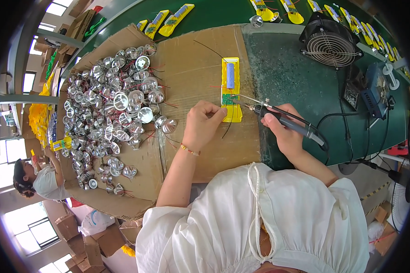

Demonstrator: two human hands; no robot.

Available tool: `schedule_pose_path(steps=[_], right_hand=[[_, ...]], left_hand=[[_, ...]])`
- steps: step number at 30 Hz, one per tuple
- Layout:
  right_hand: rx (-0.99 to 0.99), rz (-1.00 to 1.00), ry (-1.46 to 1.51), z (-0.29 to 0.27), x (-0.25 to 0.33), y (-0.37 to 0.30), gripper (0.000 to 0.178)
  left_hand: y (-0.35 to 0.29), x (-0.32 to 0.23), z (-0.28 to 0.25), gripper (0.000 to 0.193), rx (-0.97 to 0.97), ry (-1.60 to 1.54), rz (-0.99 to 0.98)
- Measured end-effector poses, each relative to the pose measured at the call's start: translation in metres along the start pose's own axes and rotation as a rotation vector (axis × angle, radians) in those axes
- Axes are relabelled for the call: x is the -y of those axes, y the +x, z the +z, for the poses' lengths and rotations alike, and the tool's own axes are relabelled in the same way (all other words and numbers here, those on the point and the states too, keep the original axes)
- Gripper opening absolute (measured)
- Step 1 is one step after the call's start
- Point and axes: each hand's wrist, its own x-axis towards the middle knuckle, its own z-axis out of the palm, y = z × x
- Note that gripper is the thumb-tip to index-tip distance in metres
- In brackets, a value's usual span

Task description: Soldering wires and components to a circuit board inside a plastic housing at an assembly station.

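A yellow plastic casing [233, 115] lies lengthwise on the cardboard in front of me. Inside it sit a blue cylindrical battery [230, 75] and a small green circuit board [227, 98], with thin red and black wires running out. My right hand [283, 129] grips a soldering iron [282, 119] whose tip points at the board; a thin metal tube [248, 98] fixed along it also reaches there. My left hand [204, 121] is closed in a pinch at the casing's left edge, beside a black wire [228, 128]. Whatever lies between those fingertips is too small to make out.
On the left, a cardboard box [123, 207] holds many silver reflector cups [120, 101] with red wires. A black fan [330, 45] and a blue soldering station [373, 98] stand right. More yellow casings [176, 20] line the green bench's far side. Another person [45, 179] works at far left.
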Motion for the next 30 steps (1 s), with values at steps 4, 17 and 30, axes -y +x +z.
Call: schedule_pose_path(steps=[4,17,30], right_hand=[[0.019,0.028,0.039,0.002,-0.003,0.005,0.013],[-0.037,0.001,0.035,-0.011,0.013,0.003,0.016],[-0.044,0.037,0.054,-0.023,0.011,-0.006,0.019]], left_hand=[[0.003,0.003,-0.001,0.017,0.000,0.009,-0.012],[0.005,0.004,-0.003,0.017,0.040,-0.053,-0.064],[-0.015,0.008,-0.005,0.015,-0.092,-0.310,0.121]])
